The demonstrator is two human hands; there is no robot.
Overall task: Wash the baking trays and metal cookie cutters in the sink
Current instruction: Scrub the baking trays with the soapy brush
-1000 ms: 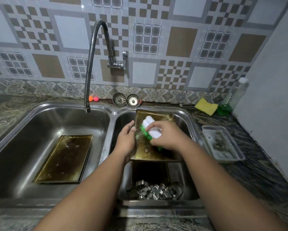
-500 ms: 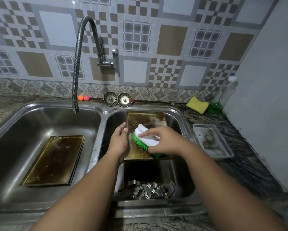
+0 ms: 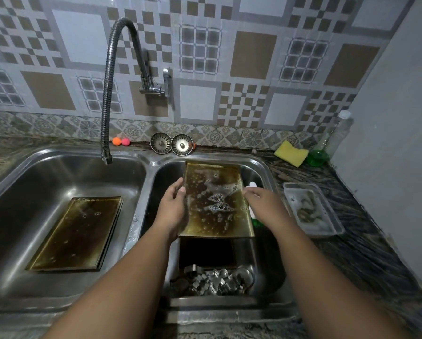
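Second tray (image 3: pixel 75 233) lies flat in the left basin (image 3: pixel 33 192), no worry there. Left hand (image 3: pixel 172 209) pinches the left rim of the soapy tray (image 3: pixel 214 201), which tilts above the cookie cutters (image 3: pixel 214 281) in the right basin (image 3: pixel 229 302). Right hand (image 3: pixel 266 204) is at the tray's right rim, over the brush (image 3: pixel 255 223) (can't tell if it grips either). Risk: the sudsy rim slips from a one-sided hold and the tray drops onto the cutters.

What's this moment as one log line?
left hand grips soapy brown metal baking tray | right hand at its right edge, grip unclear | metal cookie cutters in basin
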